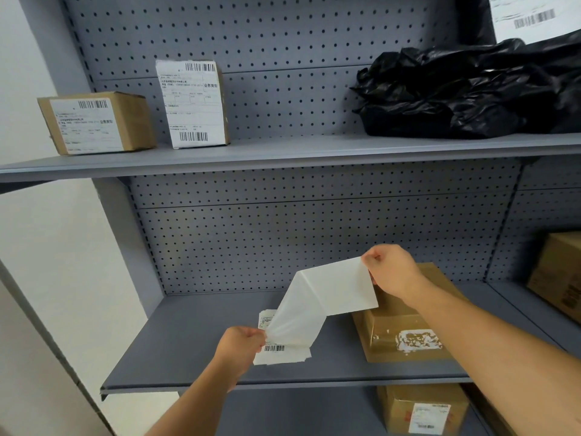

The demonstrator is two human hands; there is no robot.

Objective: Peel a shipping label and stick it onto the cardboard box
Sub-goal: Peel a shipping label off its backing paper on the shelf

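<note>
Grey steel shelving: a pegboard-backed unit (314, 240) fills the frame, seen from a head-worn camera looking forward and down over two bare forearms.
Left hand: the left hand (240, 347) is closed in a pinch on the lower corner of the label sheet, low over the middle shelf (188, 347).
Right hand: the right hand (391, 269) is raised above the box, thumb and fingers clamped on the upper corner of the translucent sheet.
Shipping label: the shipping label (276, 349), white with a printed barcode, sits at the left hand's fingertips, partly covered by the sheet being drawn off it.
Backing sheet: the glossy backing sheet (323, 297) stretches taut and folded between both hands, rising from lower left to upper right.
Cardboard box: the cardboard box (405, 332) rests on the middle shelf just right of the label, under the right wrist; its near face carries a torn white patch of old label residue (418, 339).
Top shelf: two labelled parcels, a brown carton (97, 122) and an upright white-faced parcel (193, 103), stand side by side at left; a crumpled black plastic bag (465, 89) lies at right.
Elsewhere: another labelled carton (423, 409) sits on the shelf below, and a large brown box (559, 272) shows at the far right edge.
</note>
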